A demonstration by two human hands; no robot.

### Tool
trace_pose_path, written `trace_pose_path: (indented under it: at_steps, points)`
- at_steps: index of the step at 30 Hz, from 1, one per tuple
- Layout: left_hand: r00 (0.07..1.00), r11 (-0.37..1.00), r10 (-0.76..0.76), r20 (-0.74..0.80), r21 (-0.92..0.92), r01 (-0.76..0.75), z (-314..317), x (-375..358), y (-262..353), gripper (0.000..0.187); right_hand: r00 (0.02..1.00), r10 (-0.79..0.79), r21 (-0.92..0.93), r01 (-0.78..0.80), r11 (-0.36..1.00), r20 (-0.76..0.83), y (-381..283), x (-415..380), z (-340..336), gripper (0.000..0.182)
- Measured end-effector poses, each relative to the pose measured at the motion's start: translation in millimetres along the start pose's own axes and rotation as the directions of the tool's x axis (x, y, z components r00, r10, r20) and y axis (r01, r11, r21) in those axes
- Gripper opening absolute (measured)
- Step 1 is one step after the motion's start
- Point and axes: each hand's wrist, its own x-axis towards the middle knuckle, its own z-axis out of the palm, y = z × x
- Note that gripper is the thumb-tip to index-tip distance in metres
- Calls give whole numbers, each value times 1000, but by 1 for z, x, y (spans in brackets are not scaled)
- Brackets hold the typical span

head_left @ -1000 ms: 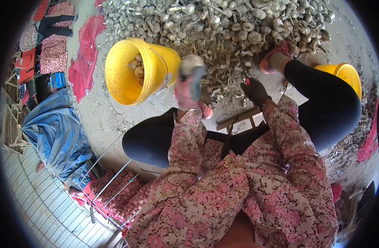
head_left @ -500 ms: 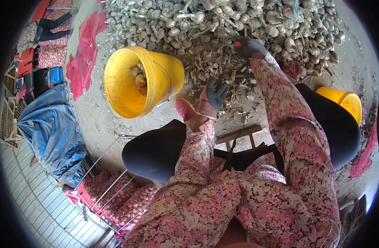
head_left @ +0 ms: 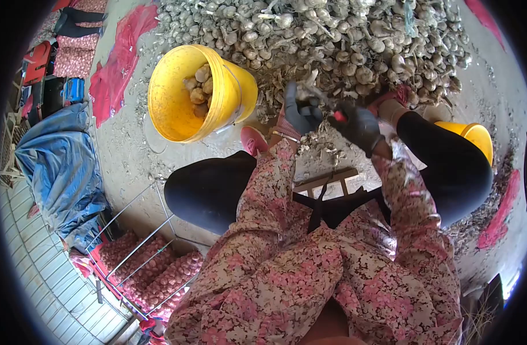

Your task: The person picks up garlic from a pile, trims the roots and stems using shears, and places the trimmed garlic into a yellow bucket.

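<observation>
Both hands wear dark gloves and are close together in front of the garlic pile (head_left: 344,34). My left hand (head_left: 302,111) is closed around a garlic bulb's stem, with the pale garlic (head_left: 309,83) showing above its fingers. My right hand (head_left: 358,127) is a closed grip on a tool with a red part (head_left: 340,116); its thin grey end points toward the left hand. To the left, a yellow bucket (head_left: 163,92) lies tilted with several garlic bulbs (head_left: 200,91) inside.
Another yellow bucket (head_left: 479,138) is beyond the right knee. Loose husks (head_left: 327,150) cover the floor between the feet. At left are red netting (head_left: 117,63), a blue tarp (head_left: 62,167), a metal frame and sacks of garlic (head_left: 160,276). Another person's legs (head_left: 76,23) show at upper left.
My right hand has drawn back from the pile toward my left hand. My left hand, open before, has risen slightly and closed on garlic. The view has shifted a little.
</observation>
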Motion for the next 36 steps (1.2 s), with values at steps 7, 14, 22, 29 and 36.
trace_pose_path:
  at_steps: [7, 14, 22, 29, 36]
  points:
    - [989, 992, 124, 84, -6, -124, 16, -34, -43, 31, 988, 150, 348, -126, 929, -43, -6, -60, 22, 32]
    - [957, 954, 277, 88, 93, -285, 18, -77, -38, 22, 1000, 19, 270, -19, 963, 3, 2, -63, 24, 33]
    - [955, 907, 151, 256, 349, -237, -9, -76, -32, 30, 998, -38, 480, 57, 875, -50, -20, -70, 40, 42]
    - [977, 964, 125, 171, 214, -160, -2, -77, -27, 26, 998, -29, 592, 56, 804, -55, -13, -64, 60, 34]
    - [812, 639, 527, 249, 515, -572, -10, -68, -11, 41, 994, 98, 582, -51, 811, -50, -2, -62, 60, 40]
